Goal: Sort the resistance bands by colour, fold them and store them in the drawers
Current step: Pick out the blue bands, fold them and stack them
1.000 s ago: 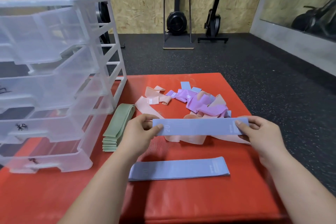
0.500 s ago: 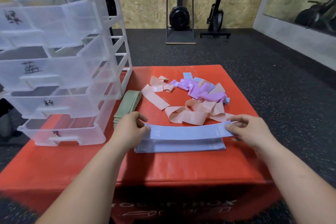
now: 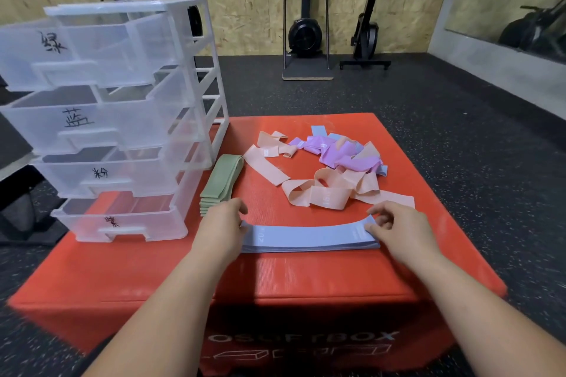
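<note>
A flat stack of blue bands (image 3: 309, 237) lies near the front of the red soft box (image 3: 306, 275). My left hand (image 3: 223, 223) presses on its left end. My right hand (image 3: 398, 225) pinches the right end of the top blue band between thumb and fingers. Behind the stack, a folded pile of green bands (image 3: 222, 180) rests beside the clear drawer unit (image 3: 122, 119), whose drawers stand pulled out and carry handwritten labels. Loose pink bands (image 3: 324, 196) and purple bands (image 3: 333, 151) lie tangled at the back, with a few more blue ones (image 3: 320, 131) among them.
The drawer unit fills the box's left back corner. Dark rubber floor (image 3: 459, 147) surrounds the box. Exercise machines (image 3: 306, 30) stand against the wooden wall behind, and a mirror (image 3: 520, 3) lines the right wall.
Both hands brought the blue band down from the air and laid it on the blue band lying on the box. The camera view pulled back and tilted down.
</note>
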The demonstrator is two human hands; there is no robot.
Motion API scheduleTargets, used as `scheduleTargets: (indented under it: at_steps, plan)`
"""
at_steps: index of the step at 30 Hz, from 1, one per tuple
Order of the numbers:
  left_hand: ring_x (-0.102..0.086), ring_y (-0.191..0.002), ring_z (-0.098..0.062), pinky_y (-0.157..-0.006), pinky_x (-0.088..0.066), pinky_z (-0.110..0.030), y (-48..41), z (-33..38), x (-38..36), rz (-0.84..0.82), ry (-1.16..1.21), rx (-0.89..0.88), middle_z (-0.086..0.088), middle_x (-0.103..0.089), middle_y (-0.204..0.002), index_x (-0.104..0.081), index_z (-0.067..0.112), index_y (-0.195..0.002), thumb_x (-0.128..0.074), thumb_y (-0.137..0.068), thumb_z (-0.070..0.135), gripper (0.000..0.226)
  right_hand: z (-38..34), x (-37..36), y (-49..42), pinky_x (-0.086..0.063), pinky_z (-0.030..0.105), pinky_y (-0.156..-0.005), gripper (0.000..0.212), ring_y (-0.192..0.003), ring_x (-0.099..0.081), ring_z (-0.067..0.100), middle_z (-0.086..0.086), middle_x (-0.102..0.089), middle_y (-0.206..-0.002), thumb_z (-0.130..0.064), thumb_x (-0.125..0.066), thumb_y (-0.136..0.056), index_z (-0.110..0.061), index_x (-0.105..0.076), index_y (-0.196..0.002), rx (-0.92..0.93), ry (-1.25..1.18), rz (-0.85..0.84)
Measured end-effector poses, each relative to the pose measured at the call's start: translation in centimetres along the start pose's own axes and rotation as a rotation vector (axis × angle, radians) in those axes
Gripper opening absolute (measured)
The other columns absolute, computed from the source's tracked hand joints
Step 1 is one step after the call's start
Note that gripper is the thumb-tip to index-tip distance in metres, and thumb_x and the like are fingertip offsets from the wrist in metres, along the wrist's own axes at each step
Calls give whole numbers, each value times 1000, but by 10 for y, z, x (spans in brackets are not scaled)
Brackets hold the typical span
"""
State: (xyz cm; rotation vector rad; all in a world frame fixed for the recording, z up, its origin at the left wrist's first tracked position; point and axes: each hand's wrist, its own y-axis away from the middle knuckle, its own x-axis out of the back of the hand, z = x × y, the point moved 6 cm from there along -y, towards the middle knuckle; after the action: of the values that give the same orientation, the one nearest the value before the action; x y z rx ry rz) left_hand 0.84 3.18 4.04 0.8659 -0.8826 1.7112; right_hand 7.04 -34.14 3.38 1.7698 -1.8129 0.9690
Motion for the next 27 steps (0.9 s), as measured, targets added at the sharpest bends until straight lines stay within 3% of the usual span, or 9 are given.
scheduleTargets:
  at_steps: [2, 4, 6, 8, 11, 13, 16, 25, 27]
  plan:
    - [-63, -97, -25, -79, -49, -36, 1, -1, -3, -39, -90, -11, 1, -65, -103, -66, 23, -117, -73, -88, 14, 31, 0, -5, 1, -43, 13, -67, 28, -68, -58, 1, -13, -67, -78, -19, -89, -77, -34, -73, -94, 41, 95, -25]
    - [-62, -104, -25, -83, -52, -38, 1, -2, -7, -81, -173, -37, 1, -60, -110, -64, 25, -123, -75, -90, 20, 35, 2, -8, 0, -48, 29, -75, 29, -83, -60, 8, -16, -61, -86, -30, -88, -78, -43, -69, -96, 64, 239, -52]
    - [-61, -109, -26, -87, -54, -41, 0, -3, -7, -90, -188, -65, 2, -57, -113, -63, 28, -126, -75, -90, 23, 39, 1, -5, -2, -49, 34, -78, 29, -92, -60, 12, -16, -58, -94, -37, -87, -78, -45, -69, -100, 72, 273, -69]
    - [-60, -113, -26, -90, -54, -41, -2, -3, -3, -105, -161, -84, 2, -58, -119, -63, 29, -130, -76, -89, 26, 44, -2, 2, -5, -47, 32, -79, 32, -92, -61, 10, -15, -60, -101, -36, -87, -78, -45, -69, -103, 110, 218, -88]
    - [-57, -120, -21, -96, -49, -35, -2, -3, 0, -256, -112, -153, 6, -56, -133, -59, 31, -142, -84, -84, 35, 63, -5, 9, -8, -43, 17, -80, 44, -98, -63, 1, -20, -62, -117, -35, -91, -77, -44, -68, -113, 187, 133, -190]
    - [-56, -124, -17, -102, -48, -34, 2, -3, 0, -373, -137, -191, 11, -54, -139, -55, 34, -147, -91, -77, 37, 79, -3, 5, -6, -43, 12, -91, 60, -111, -60, -5, -26, -59, -129, -39, -93, -73, -44, -66, -125, 252, 162, -325]
    - [-60, -121, -15, -103, -51, -36, 3, -4, -1, -402, -163, -204, 13, -59, -137, -54, 38, -146, -94, -72, 32, 84, 1, -4, -4, -38, 18, -108, 73, -127, -51, -7, -27, -57, -138, -40, -93, -71, -42, -61, -137, 305, 244, -432]
    - [-58, -96, -10, -90, -53, -31, 2, 0, 1, -339, -116, -242, 12, -60, -122, -61, 36, -139, -92, -69, 30, 77, -2, -12, -11, -35, 9, -94, 58, -118, -56, -4, -27, -65, -126, -35, -92, -74, -39, -69, -127, 331, 297, -441]
    - [-57, -94, -9, -90, -53, -30, 3, 1, 1, -332, -115, -267, 14, -59, -120, -63, 34, -136, -92, -69, 28, 73, -1, -12, -12, -40, 14, -98, 58, -118, -56, -4, -27, -64, -126, -36, -92, -73, -41, -69, -126, 341, 302, -461]
